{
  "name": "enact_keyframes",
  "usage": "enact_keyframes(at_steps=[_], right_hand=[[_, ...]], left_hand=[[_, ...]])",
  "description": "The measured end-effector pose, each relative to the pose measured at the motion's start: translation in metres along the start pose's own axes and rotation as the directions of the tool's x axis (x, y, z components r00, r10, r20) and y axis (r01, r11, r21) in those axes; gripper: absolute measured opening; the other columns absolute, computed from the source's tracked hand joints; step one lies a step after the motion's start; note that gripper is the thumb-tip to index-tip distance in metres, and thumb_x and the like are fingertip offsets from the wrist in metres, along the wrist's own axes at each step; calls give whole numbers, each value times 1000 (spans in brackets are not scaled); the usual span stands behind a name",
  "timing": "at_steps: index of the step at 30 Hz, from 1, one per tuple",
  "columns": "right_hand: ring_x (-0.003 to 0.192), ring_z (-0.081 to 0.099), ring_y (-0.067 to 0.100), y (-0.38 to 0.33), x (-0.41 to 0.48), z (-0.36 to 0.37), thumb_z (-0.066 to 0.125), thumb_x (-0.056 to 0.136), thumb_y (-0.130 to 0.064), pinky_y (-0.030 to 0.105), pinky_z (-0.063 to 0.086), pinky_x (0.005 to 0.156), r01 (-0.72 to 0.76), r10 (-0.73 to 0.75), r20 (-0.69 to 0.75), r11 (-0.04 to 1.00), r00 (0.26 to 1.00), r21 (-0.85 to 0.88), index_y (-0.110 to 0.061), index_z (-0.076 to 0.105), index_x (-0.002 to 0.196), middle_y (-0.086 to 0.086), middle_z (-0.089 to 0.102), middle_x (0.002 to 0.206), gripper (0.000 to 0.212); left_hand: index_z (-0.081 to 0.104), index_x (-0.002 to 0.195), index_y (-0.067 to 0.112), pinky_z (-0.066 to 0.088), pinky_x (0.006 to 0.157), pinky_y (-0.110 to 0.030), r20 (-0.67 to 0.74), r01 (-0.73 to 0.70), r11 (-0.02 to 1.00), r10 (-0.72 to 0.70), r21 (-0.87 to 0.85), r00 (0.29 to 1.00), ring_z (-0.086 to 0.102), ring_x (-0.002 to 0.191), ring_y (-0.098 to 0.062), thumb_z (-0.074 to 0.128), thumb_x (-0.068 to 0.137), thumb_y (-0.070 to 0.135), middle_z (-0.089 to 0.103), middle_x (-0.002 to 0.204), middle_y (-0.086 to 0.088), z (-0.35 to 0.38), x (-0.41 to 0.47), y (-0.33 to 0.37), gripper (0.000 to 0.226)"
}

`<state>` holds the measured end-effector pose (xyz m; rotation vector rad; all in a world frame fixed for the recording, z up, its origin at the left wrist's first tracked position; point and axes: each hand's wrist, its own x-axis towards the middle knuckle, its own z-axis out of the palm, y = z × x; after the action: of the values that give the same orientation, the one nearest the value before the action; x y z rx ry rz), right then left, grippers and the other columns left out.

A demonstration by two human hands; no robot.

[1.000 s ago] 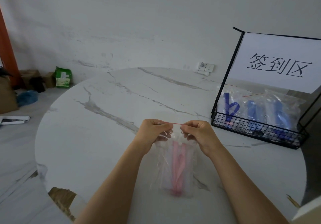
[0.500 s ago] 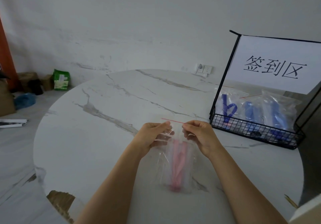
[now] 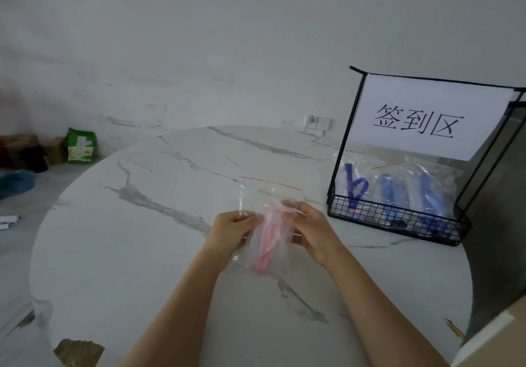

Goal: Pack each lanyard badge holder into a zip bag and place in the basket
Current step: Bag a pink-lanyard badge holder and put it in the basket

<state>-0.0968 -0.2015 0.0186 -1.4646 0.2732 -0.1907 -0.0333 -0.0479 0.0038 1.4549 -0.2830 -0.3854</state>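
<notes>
A clear zip bag (image 3: 257, 198) with a red strip along its top stands upright between my hands above the marble table (image 3: 142, 253). Inside it is a pink lanyard badge holder (image 3: 269, 238). My left hand (image 3: 232, 231) grips the bag's left side at mid-height. On the bag's right side, my right hand (image 3: 308, 230) grips it, fingertips pressed on the plastic. The black wire basket (image 3: 398, 218) stands to the right on the table, holding several bagged blue lanyards (image 3: 390, 190).
A white paper sign (image 3: 421, 116) with black characters hangs on the basket's tall frame. A cardboard box corner (image 3: 495, 341) shows at the bottom right. On the floor at the left lie a green packet (image 3: 81, 146), boxes and a blue bag.
Both hands slid down from the bag's top seal to its middle. The red-strip top edge now stands free above my fingers, and the bag sits higher and more upright.
</notes>
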Motion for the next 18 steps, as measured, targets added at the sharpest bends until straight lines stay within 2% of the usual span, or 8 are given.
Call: enact_keyframes(at_steps=[3,6,8,9,11,13,16,18], right_hand=[[71,60,14,1,1,0,62,84,-4,22,49,54,-3,2,-49,999,999,-34,-18,62,96,3,63,87,19],[58,62,11,-7,1,-6,61,83,1,21,49,50,-63,75,-95,991,993,121,-13,63,87,2,66,74,14],[54,62,11,-15,1,-14,58,85,2,21,51,51,-109,140,-106,961,984,253,-7,61,83,2,66,63,10],[55,62,12,-20,0,-20,57,86,1,23,52,53,-130,163,-103,954,981,270,-6,60,81,3,65,62,9],[58,60,14,-32,-6,-34,56,87,-1,24,50,56,-154,176,-113,971,978,181,-6,60,82,4,63,65,8],[66,56,17,-47,-14,-57,57,87,-3,25,47,59,-166,173,-190,985,966,54,-6,61,88,6,60,74,5],[70,54,20,-70,-15,-104,58,87,-7,28,50,50,-205,180,-344,978,921,-36,-5,61,95,8,59,82,9],[74,55,24,-82,-4,-138,59,86,-7,30,54,52,-199,188,-465,980,865,27,-3,56,88,11,59,86,5]], left_hand=[[63,73,-3,36,46,-19,14,16,999,-16,-28,1000,43,47,-14,64,85,10,48,56,-6,4,-1,0,18],[66,74,2,46,48,-21,-55,45,999,-46,-15,997,55,52,-13,58,89,27,62,60,-1,9,-2,5,30],[66,76,6,46,55,-25,-136,14,997,-3,75,991,56,61,-15,51,93,36,65,70,-2,10,1,4,38],[66,78,9,45,62,-28,-171,-19,981,53,194,984,55,68,-17,47,93,42,65,76,-4,9,2,2,41],[66,84,14,40,72,-30,-158,-77,834,193,546,968,55,82,-21,43,90,49,64,86,-8,6,4,-6,42],[69,90,9,38,81,-31,-89,-119,647,280,753,956,52,103,-26,44,94,34,65,101,-10,7,6,-14,35],[69,97,13,33,95,-29,-30,-142,500,320,854,947,38,122,-22,43,95,28,57,123,0,10,7,-20,30],[67,107,18,27,100,-27,-14,-138,458,312,878,950,32,128,-17,41,96,30,51,132,4,13,8,-19,31]])
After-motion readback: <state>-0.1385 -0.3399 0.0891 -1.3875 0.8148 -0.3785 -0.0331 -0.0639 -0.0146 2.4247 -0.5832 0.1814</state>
